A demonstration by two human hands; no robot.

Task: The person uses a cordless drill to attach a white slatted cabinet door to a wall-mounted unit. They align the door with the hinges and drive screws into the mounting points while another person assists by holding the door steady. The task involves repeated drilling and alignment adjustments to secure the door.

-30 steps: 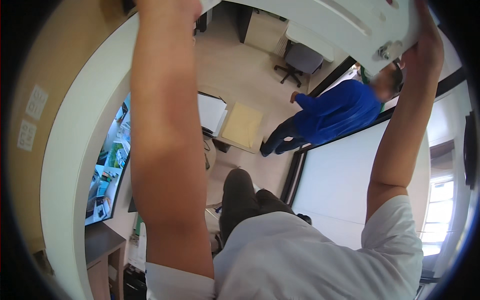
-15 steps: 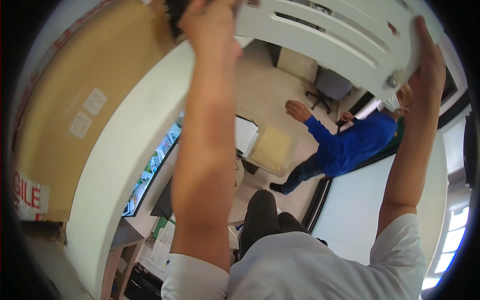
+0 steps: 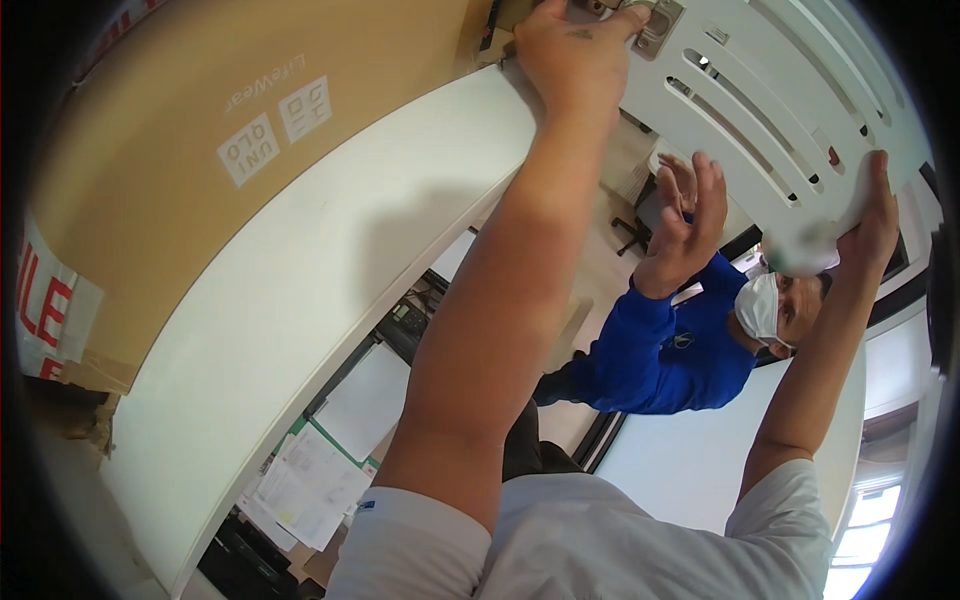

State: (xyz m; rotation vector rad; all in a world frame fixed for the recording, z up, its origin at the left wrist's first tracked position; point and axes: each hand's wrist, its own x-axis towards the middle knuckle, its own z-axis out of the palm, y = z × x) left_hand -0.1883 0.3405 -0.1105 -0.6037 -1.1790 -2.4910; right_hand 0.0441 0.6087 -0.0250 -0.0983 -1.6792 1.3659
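Note:
Overhead at the upper right is a white slotted panel (image 3: 740, 120) with long rounded slots and a metal fitting (image 3: 658, 28) at its left end. My left hand (image 3: 580, 55) is closed at that end, its thumb against the fitting; the other fingertips are cut off by the top of the picture. At the opposite end, my right hand (image 3: 872, 225) grips the panel's edge with a finger pointing up along it. A co-worker in a blue top (image 3: 670, 350) and white mask stands below the panel, one open hand (image 3: 690, 225) raised toward it.
A large cardboard box (image 3: 300, 160) stands on a curved white shelf (image 3: 330, 230) to my left. Papers (image 3: 310, 485) and dark office equipment lie below the shelf. A white board or partition (image 3: 690, 440) is behind the co-worker, with a window (image 3: 865, 530) at lower right.
My left hand and the panel's left end have moved right, while my right hand is lower. The co-worker has come closer and raised a hand toward the panel. The shelf fills more of the view.

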